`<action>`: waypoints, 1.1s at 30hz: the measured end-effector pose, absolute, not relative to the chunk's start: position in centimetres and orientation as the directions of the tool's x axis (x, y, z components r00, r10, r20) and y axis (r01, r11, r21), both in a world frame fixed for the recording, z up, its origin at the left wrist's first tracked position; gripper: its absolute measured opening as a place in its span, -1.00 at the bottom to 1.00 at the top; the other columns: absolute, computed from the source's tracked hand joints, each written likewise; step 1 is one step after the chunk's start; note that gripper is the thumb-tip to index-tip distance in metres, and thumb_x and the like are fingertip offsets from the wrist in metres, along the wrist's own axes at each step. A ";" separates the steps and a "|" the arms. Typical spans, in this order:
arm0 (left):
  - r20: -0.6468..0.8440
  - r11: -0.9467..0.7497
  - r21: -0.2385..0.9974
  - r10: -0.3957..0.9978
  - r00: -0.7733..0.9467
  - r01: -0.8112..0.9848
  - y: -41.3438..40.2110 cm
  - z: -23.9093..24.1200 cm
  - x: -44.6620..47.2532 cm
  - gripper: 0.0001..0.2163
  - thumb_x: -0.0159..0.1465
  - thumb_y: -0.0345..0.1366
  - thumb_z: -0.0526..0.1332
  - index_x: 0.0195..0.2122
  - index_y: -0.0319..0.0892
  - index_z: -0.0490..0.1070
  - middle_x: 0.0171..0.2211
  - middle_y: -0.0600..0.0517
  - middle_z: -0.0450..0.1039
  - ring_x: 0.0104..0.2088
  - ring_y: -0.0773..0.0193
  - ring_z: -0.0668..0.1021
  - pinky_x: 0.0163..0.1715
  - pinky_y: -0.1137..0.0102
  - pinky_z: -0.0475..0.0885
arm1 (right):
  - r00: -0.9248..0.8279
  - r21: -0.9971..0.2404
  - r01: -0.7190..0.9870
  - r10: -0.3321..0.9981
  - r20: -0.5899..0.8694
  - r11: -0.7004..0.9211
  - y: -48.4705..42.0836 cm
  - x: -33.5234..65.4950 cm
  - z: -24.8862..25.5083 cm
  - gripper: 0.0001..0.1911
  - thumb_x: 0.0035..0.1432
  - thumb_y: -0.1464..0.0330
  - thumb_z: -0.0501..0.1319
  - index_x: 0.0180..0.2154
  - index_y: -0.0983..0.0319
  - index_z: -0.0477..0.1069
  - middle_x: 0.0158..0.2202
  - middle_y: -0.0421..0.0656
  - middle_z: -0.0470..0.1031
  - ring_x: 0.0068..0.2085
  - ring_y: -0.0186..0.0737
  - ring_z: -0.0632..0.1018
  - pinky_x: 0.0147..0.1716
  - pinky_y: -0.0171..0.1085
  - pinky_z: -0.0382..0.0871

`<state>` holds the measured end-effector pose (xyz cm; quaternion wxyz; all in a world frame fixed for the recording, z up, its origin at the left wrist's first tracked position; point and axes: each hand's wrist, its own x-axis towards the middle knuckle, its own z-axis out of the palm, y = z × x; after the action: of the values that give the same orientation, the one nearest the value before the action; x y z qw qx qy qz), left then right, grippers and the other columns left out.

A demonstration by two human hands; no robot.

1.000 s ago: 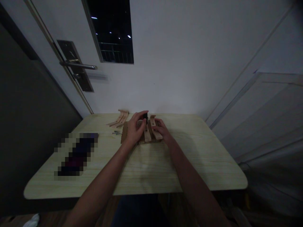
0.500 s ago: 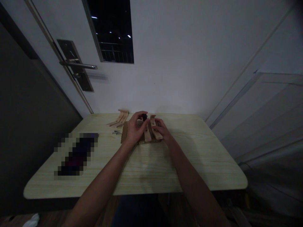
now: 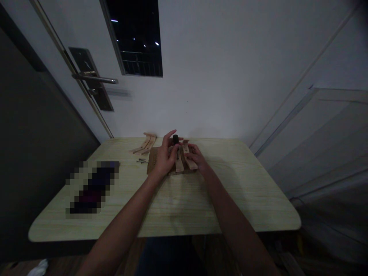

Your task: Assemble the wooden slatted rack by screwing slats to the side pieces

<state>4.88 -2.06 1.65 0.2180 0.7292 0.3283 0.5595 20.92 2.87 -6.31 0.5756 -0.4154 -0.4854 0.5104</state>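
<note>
A screwdriver with a black handle (image 3: 175,138) stands upright over a pale, bent wooden piece (image 3: 179,165). My left hand (image 3: 166,156) has its thumb and a finger around the screwdriver, while the index finger points up and away. At the right, my right hand (image 3: 199,159) grips a second bent wooden piece (image 3: 191,164) by its side. Both pieces rest on a brown board (image 3: 152,161) lying on the table. The screwdriver's tip is too small and dim to make out.
Several thin screws (image 3: 141,161) lie left of the board. Behind them are more bent wooden pieces (image 3: 147,143) with holes. A pixelated dark object (image 3: 94,188) is on the table's left side. A white door with a metal handle (image 3: 96,79) rises behind the table (image 3: 247,207).
My left index finger has lifted and straightened away from the screwdriver, exposing more of its black handle. My right hand and the wooden pieces look unmoved.
</note>
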 end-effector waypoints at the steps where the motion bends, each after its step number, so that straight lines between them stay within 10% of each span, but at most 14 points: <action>1: 0.671 -0.689 0.689 0.723 0.164 0.222 -2.0 1.5 4.9 -0.62 0.41 -0.25 0.09 0.23 -0.04 0.09 0.00 -0.12 0.54 -0.09 0.26 0.62 -0.06 0.32 0.52 | 0.009 -0.974 -0.186 0.992 0.129 0.128 2.8 20.9 -6.3 -0.53 -0.24 0.34 0.33 -0.19 0.08 0.32 -0.19 -0.23 0.46 -0.12 -0.11 0.51 0.00 -0.04 0.41; 26: 0.828 -0.753 0.467 0.556 0.069 0.464 -1.0 1.0 4.7 -0.74 0.26 -0.26 0.32 -0.03 -0.11 0.44 -0.30 0.05 0.43 -0.28 0.31 0.51 -0.22 0.37 0.47 | 0.003 -0.963 -0.230 0.989 0.147 0.143 3.1 20.8 -6.4 -0.50 -0.29 0.29 0.35 -0.21 0.09 0.30 -0.24 -0.24 0.44 -0.17 -0.15 0.48 -0.14 -0.15 0.38; 33: 0.774 -0.734 0.533 0.624 0.107 0.421 -1.5 1.1 4.7 -0.71 0.38 -0.20 0.17 0.10 -0.08 0.39 -0.06 -0.05 0.53 -0.11 0.24 0.57 -0.05 0.29 0.50 | -0.014 -0.968 -0.212 0.990 0.143 0.137 2.9 21.0 -6.4 -0.50 -0.27 0.30 0.35 -0.19 0.08 0.31 -0.22 -0.23 0.45 -0.16 -0.13 0.48 -0.08 -0.11 0.39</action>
<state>4.70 -1.54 1.09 0.0892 0.7387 0.3537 0.5668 21.00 2.93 -6.38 0.5769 -0.4004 -0.4853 0.5209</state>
